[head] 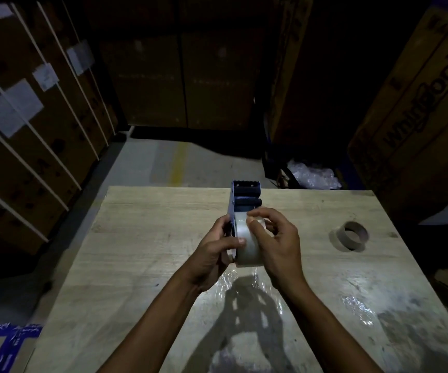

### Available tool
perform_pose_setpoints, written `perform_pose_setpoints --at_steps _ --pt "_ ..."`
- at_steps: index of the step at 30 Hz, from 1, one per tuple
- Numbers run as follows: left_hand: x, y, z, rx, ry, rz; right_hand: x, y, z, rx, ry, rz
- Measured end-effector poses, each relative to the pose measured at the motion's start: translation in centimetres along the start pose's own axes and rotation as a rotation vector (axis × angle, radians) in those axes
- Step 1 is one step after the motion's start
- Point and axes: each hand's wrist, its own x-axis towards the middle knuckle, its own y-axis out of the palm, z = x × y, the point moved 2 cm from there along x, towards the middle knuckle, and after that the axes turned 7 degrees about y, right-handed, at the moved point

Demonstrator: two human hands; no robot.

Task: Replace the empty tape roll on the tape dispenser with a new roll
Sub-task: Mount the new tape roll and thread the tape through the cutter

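Two bare forearms reach in over the pale wood-grain counter (142,238), scuffed and glossy near its front edge, with open room on either side. The left hand (212,254) clamps its grip around the metal tape dispenser (240,203). The right hand (276,243) pinches the clear new roll (247,246) seated in it. The empty cardboard core (352,235) lies well apart, rightward.

Two tape rolls (247,243) (352,235), one dispenser (244,195)
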Motion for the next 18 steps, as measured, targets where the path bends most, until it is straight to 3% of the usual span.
perform_pose_setpoints --at_steps 6,13,18 --pt "0.1 0.1 0.2 -0.009 -0.008 -0.04 -0.2 -0.8 0.5 -0.178 -0.123 -0.021" --pt "0.1 -0.5 0.1 0.004 -0.025 -0.053 1.5 -2.7 1.2 -0.403 -0.32 0.279" --pt "0.1 -0.5 0.5 0.004 -0.057 -0.081 2.2 -2.7 1.5 -0.642 -0.477 0.283"
